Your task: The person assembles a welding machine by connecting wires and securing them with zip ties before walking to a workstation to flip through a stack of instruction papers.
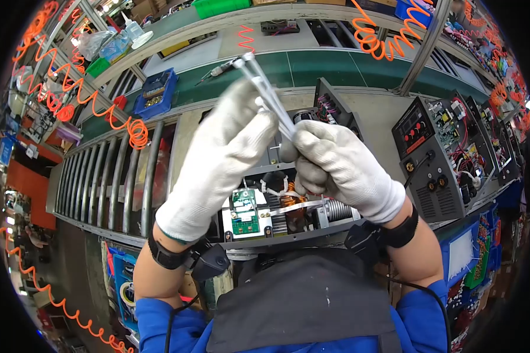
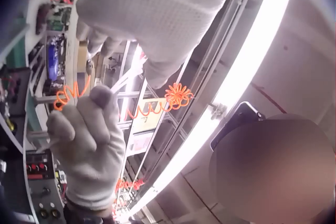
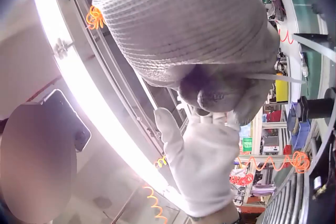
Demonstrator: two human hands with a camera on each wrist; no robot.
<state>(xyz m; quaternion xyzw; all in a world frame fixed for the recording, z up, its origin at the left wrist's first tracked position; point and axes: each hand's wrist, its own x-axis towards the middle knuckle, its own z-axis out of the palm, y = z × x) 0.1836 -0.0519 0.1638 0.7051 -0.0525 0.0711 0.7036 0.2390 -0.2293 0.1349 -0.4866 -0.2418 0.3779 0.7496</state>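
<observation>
Several thin white strips [image 1: 268,94] stand up slantwise between the two white-gloved hands. My right hand [image 1: 347,167] pinches their lower end, its other fingers curled. Blurred, my left hand [image 1: 221,156] is beside the strips, its thumb near them. In the right wrist view, the left hand [image 3: 205,163] shows thumb and fingers spread apart; whether it touches the strips is unclear. Below the hands lies an opened device with a green circuit board [image 1: 245,212], a copper coil [image 1: 292,197] and a ribbed cylinder [image 1: 337,210], partly covered by the right hand.
Metal rollers [image 1: 109,176] lie at the left, with a blue parts bin [image 1: 156,94] above them. A tool [image 1: 221,69] rests on the green belt [image 1: 330,67] behind. Opened dark units [image 1: 433,156] stand at the right. Orange coiled hoses [image 1: 138,132] hang around.
</observation>
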